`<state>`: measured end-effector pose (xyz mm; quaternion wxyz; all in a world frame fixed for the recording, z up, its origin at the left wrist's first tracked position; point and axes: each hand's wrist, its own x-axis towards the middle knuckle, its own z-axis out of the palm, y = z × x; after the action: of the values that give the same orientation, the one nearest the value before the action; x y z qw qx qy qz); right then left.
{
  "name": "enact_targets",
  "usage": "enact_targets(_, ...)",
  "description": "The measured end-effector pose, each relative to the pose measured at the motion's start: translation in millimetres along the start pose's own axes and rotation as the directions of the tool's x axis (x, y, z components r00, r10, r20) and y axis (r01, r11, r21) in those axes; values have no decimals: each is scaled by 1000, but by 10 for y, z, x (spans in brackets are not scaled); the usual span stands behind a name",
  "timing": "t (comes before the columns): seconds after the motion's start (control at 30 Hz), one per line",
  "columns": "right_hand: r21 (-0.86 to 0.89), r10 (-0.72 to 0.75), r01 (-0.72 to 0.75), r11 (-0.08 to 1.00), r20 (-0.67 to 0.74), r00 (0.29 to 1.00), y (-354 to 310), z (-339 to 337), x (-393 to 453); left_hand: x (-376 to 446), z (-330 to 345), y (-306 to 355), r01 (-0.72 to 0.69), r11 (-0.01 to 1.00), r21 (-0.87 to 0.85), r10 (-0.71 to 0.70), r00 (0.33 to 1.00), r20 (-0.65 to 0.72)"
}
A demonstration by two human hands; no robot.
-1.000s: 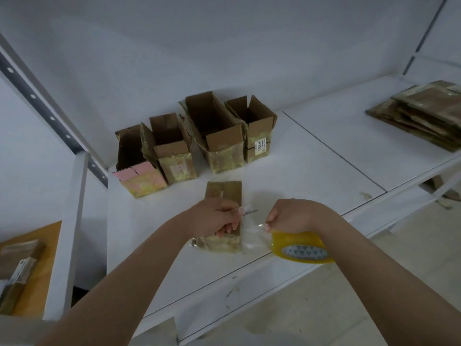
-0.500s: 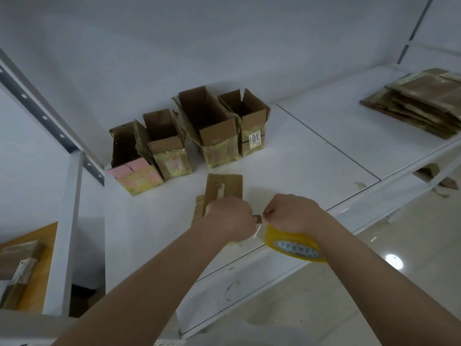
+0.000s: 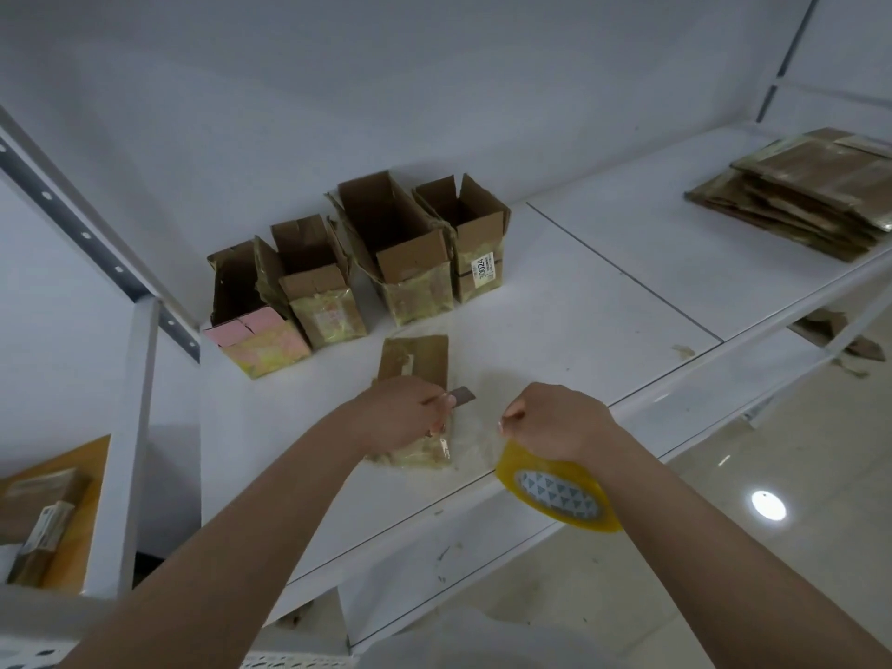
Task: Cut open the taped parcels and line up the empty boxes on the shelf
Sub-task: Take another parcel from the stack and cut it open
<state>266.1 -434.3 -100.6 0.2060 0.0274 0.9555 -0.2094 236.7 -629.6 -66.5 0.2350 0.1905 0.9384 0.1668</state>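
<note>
A: Moved since earlier? Hands parted; blade [image 3: 462,394] now shows.
B: Fingers?
A: Left hand [image 3: 405,411] grips blade over flat parcel [image 3: 416,359], 6 o'clock of open boxes [image 3: 357,272]. Right hand [image 3: 555,422] pinches tape roll [image 3: 555,490].

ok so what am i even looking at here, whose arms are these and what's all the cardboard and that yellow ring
There is no machine here. A person wears a wide-angle camera on the head, so the single picture looks forward and down along their own two bare arms.

The white surface is a metal shelf. At its back stand four opened boxes in a row, flaps up. Far right lies a stack of flattened cardboard.

In front of the person lies a flat taped parcel. The left hand rests over it and grips a small blade, whose dark tip pokes out to the right. The right hand pinches the loose end of a tape strip; the yellow tape roll hangs under that wrist, past the shelf edge.
</note>
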Motion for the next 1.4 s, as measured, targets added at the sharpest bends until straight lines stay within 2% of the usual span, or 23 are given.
enact_targets(0.2, 86, 68, -70, 994, 33, 997, 123, 119, 40, -72, 59, 9, 33, 999, 16, -31, 997, -74)
enact_targets(0.43, 100, 108, -107, 989, -1, 994, 303, 26, 29, -48, 116, 45, 125, 987, 99, -104, 976, -191)
enact_targets(0.57, 46, 168, -169, 985, 23, 985, 520, -10, -69, -54, 140, 55, 150, 978, 145, -110, 961, -255)
enact_targets(0.63, 84, 185, -184, 979, 3, 983, 582, -56, -118, -47, 187, 114, 183, 975, 126, -138, 944, -300)
enact_targets(0.77, 163, 139, -128, 978, -63, 988, 509, -200, -196, -19, 289, 250, 333, 934, 125, -266, 888, -375)
enact_targets(0.83, 206, 102, -78, 975, -108, 989, 448, -260, -240, 4, 280, 298, 368, 918, 150, -293, 881, -370)
enact_targets(0.93, 304, 35, 16, 952, -162, 986, 367, -326, -278, 9, 260, 335, 381, 911, 156, -315, 889, -334)
enact_targets(1.03, 387, -30, 113, 915, -213, 977, 295, -374, -288, 16, 265, 272, 329, 932, 151, -277, 917, -287)
enact_targets(1.07, 415, -45, 140, 899, -230, 972, 272, -388, -288, 18, 246, 227, 296, 951, 91, -261, 925, -275)
enact_targets(1.13, 467, -67, 184, 865, -257, 964, 232, -418, -283, -8, 160, 147, 231, 947, -225, -288, 918, -271)
enact_targets(1.2, 487, -95, 226, 844, -278, 956, 194, -435, -273, -71, 84, 155, 126, 808, -576, -343, 895, -285)
enact_targets(1.23, 488, -111, 247, 837, -291, 950, 173, -438, -271, -93, 73, 186, 49, 739, -672, -359, 873, -331)
enact_targets(1.3, 491, -138, 292, 821, -325, 936, 139, -434, -257, -131, 84, 292, -111, 677, -728, -342, 828, -444)
enact_targets(1.4, 489, -158, 324, 810, -349, 924, 81, -431, -249, -118, 143, 475, -197, 724, -661, -213, 847, -486)
